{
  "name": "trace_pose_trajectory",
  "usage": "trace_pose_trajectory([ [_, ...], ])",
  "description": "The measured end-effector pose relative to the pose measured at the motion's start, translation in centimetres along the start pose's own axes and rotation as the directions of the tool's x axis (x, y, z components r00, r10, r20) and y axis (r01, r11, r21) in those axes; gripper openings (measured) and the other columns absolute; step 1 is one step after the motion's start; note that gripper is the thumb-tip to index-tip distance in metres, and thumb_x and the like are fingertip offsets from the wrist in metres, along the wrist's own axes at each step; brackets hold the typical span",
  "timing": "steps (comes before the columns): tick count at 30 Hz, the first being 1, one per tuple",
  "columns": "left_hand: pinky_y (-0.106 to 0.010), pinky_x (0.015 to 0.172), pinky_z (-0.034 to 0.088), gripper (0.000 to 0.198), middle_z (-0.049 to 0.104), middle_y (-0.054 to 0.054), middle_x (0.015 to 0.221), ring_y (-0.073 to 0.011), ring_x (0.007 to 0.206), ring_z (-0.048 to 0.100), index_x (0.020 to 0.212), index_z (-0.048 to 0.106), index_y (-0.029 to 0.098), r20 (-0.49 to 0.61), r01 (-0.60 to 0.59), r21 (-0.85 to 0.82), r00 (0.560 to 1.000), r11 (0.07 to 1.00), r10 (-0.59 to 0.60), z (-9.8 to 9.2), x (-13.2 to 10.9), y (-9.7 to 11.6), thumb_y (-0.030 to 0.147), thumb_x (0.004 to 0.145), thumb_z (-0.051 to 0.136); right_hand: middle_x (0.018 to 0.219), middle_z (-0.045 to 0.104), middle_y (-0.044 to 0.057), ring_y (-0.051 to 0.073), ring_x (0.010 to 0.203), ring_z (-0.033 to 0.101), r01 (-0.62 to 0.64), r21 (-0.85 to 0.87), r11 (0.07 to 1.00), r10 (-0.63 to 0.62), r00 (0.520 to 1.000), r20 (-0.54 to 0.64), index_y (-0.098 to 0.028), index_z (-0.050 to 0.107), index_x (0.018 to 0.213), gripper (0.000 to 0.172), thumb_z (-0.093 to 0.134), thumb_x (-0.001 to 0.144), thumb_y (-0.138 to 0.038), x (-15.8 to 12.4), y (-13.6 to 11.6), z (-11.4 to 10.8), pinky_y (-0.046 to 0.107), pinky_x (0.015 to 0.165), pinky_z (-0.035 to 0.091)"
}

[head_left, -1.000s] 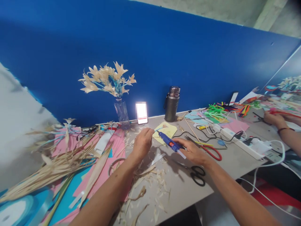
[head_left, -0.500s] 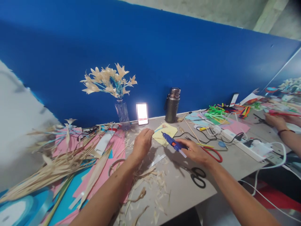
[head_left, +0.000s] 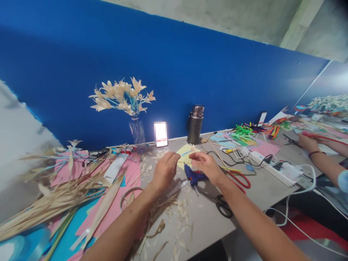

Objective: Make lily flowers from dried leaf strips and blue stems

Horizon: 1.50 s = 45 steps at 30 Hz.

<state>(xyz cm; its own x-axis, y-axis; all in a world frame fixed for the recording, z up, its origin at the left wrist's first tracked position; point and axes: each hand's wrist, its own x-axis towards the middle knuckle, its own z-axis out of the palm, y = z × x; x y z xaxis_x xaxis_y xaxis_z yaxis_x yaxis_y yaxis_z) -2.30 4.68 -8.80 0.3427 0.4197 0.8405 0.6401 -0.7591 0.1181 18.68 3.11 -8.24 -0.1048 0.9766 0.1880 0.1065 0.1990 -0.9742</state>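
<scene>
My left hand (head_left: 165, 170) is closed in a pinch on a thin light-blue flower stem (head_left: 185, 153), which sticks out to the right over a yellow paper (head_left: 182, 164). A small pale petal piece (head_left: 194, 148) shows near the stem's far end; whether it is joined is hard to tell. Just to the right, my right hand (head_left: 206, 165) has its fingers bent and apart, holding nothing that I can see. Below it, a blue glue gun (head_left: 192, 176) lies on the table, its nozzle by the yellow paper. Scissors (head_left: 224, 206) lie partly under my right forearm.
Cream flowers (head_left: 122, 96) stand in a clear bottle (head_left: 138, 136) beside a lit phone (head_left: 161, 133) and a dark flask (head_left: 195, 125). Dried husks (head_left: 54, 203) cover the left side. A power strip (head_left: 272, 168) with cords lies right. A co-worker's hand (head_left: 308, 144) is farther right.
My right hand has let go of the glue gun, which now rests on the table, and has moved left towards the stem. The left hand keeps its pinch. The view has shifted slightly.
</scene>
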Motion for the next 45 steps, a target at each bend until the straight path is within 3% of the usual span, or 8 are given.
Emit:
trace_pose_trajectory([
  [6, -0.029, 0.075, 0.052, 0.021, 0.068, -0.008, 0.089, -0.0179, 0.083, 0.063, 0.1, 0.063, 0.018, 0.004, 0.003, -0.013, 1.0, 1.0, -0.003, 0.1, 0.0, 0.9, 0.012, 0.099, 0.043, 0.08, 0.065, 0.0, 0.014, 0.072, 0.058, -0.038, 0.44, 0.897, 0.159, 0.957, -0.242, -0.019, 0.07, 0.085, 0.042, 0.087, 0.063, -0.051, 1.0, -1.3, 2.9, 0.025, 0.063, 0.047],
  [14, -0.028, 0.072, 0.049, 0.014, 0.071, -0.004, 0.082, -0.0167, 0.076, 0.065, 0.085, 0.068, 0.019, 0.087, 0.339, -0.325, 0.94, 0.883, -0.329, -0.2, 1.0, 1.9, 0.018, 0.093, 0.056, 0.075, 0.065, 0.0, 0.013, 0.066, 0.055, 0.019, 0.397, 0.918, 0.098, 0.957, -0.272, -0.019, 0.071, 0.082, 0.041, 0.089, 0.06, -0.048, 0.8, -1.1, 2.1, 0.028, 0.063, 0.046],
  [20, -0.023, 0.051, 0.039, 0.016, 0.064, 0.001, 0.063, -0.0104, 0.05, 0.051, 0.09, 0.071, 0.015, 0.43, 0.741, -0.55, 0.647, 0.386, -0.629, -0.7, 2.1, 2.4, 0.027, 0.079, 0.066, 0.08, 0.066, 0.0, 0.013, 0.071, 0.056, 0.047, 0.281, 0.958, -0.012, 0.992, -0.125, -0.02, 0.073, 0.087, 0.035, 0.084, 0.069, -0.048, 0.9, -0.3, 0.5, 0.028, 0.07, 0.046],
  [25, -0.019, 0.043, 0.025, 0.03, 0.063, -0.002, 0.066, -0.0048, 0.046, 0.042, 0.067, 0.063, 0.014, 0.835, 0.877, -0.467, 0.397, -0.111, -0.38, -1.5, 2.5, 2.2, 0.038, 0.065, 0.08, 0.09, 0.067, 0.003, 0.014, 0.077, 0.056, 0.072, 0.23, 0.971, -0.081, 0.996, 0.031, -0.02, 0.074, 0.087, 0.035, 0.084, 0.071, -0.049, 0.9, -0.7, -1.0, 0.029, 0.075, 0.048],
  [27, -0.018, 0.043, 0.022, 0.032, 0.063, -0.002, 0.069, -0.0041, 0.046, 0.041, 0.066, 0.062, 0.013, 0.893, 0.884, -0.415, 0.35, -0.216, -0.284, -1.7, 2.6, 2.3, 0.036, 0.059, 0.084, 0.094, 0.067, 0.004, 0.015, 0.08, 0.058, 0.062, 0.278, 0.959, -0.098, 0.988, 0.117, -0.02, 0.073, 0.085, 0.034, 0.086, 0.069, -0.048, 0.8, -1.2, -1.4, 0.03, 0.075, 0.049],
  [30, -0.019, 0.044, 0.023, 0.031, 0.059, 0.001, 0.061, -0.0043, 0.045, 0.04, 0.066, 0.061, 0.014, 0.836, 0.864, -0.482, 0.404, -0.146, -0.372, -1.7, 2.7, 2.4, 0.037, 0.063, 0.082, 0.099, 0.069, 0.005, 0.017, 0.085, 0.061, 0.007, 0.407, 0.913, -0.078, 0.984, 0.157, -0.022, 0.073, 0.087, 0.037, 0.091, 0.062, -0.042, 0.8, -1.6, -1.4, 0.03, 0.073, 0.05],
  [37, -0.021, 0.049, 0.031, 0.014, 0.052, 0.005, 0.049, -0.0081, 0.047, 0.044, 0.066, 0.064, 0.016, 0.492, 0.76, -0.565, 0.623, 0.321, -0.609, -1.6, 3.0, 3.3, 0.028, 0.074, 0.067, 0.083, 0.068, 0.001, 0.01, 0.063, 0.052, -0.074, 0.488, 0.869, 0.106, 0.994, -0.038, -0.019, 0.072, 0.089, 0.039, 0.092, 0.059, -0.033, 0.0, -1.2, 1.1, 0.023, 0.055, 0.042],
  [45, -0.022, 0.051, 0.041, 0.012, 0.059, 0.003, 0.049, -0.0099, 0.047, 0.052, 0.064, 0.068, 0.016, 0.423, 0.734, -0.563, 0.65, 0.379, -0.631, -1.8, 3.3, 3.9, 0.023, 0.074, 0.068, 0.078, 0.058, -0.002, 0.009, 0.068, 0.051, 0.006, 0.654, 0.757, 0.121, 0.982, -0.148, -0.02, 0.068, 0.079, 0.035, 0.093, 0.059, -0.034, -0.2, -2.2, 2.6, 0.019, 0.054, 0.043],
])
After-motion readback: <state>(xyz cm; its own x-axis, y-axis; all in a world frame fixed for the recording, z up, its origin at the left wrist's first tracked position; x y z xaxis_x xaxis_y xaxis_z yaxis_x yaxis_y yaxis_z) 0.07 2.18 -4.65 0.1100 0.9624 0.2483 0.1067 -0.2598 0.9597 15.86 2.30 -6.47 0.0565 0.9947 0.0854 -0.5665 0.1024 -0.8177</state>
